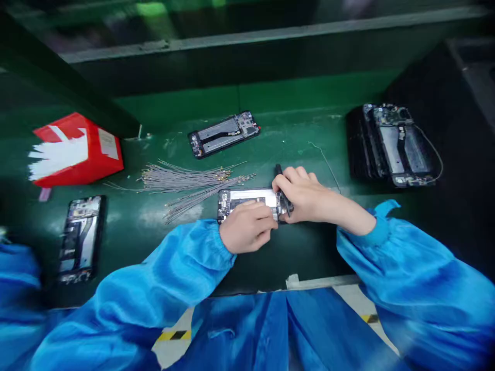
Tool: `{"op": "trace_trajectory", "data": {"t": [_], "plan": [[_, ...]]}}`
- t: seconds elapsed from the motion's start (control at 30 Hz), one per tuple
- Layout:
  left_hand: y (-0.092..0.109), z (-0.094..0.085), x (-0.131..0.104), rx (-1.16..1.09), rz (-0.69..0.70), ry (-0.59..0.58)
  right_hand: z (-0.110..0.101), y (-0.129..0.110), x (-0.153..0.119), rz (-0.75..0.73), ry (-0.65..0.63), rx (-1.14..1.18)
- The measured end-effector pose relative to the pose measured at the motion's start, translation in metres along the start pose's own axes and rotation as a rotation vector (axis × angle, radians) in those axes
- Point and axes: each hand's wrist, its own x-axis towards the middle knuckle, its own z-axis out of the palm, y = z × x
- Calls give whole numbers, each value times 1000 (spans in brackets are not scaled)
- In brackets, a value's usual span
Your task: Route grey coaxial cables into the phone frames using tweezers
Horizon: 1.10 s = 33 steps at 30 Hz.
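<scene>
An opened phone, with its inner parts showing, lies on the green bench in front of me. My left hand rests over its near edge with the fingers curled closed; whatever they pinch is hidden. At the phone's right end, my right hand is closed round a slim black stick-like tool, whose lower end reaches the phone. Left of the phone, a bundle of thin grey cables is spread out. One loose cable lies just beyond my right hand.
Another opened phone lies farther back, and one more is at the left. A stack of opened phones stands at the right. A red box with white strips sits back left. A co-worker's blue sleeve enters at the left edge.
</scene>
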Motion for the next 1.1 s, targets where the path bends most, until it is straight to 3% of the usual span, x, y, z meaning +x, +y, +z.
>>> {"op": "trace_trajectory", "data": {"t": [0.3,0.47,1.1], "plan": [[-1,0,-2,-66,-67,-20,8,11,-6,-175,98,148],[0,-1,0,-71,-127,-13,9,12,-4,-195,98,166],[1,-1,0,-79,-33,9,3,10,-8,-164,43,160]]}}
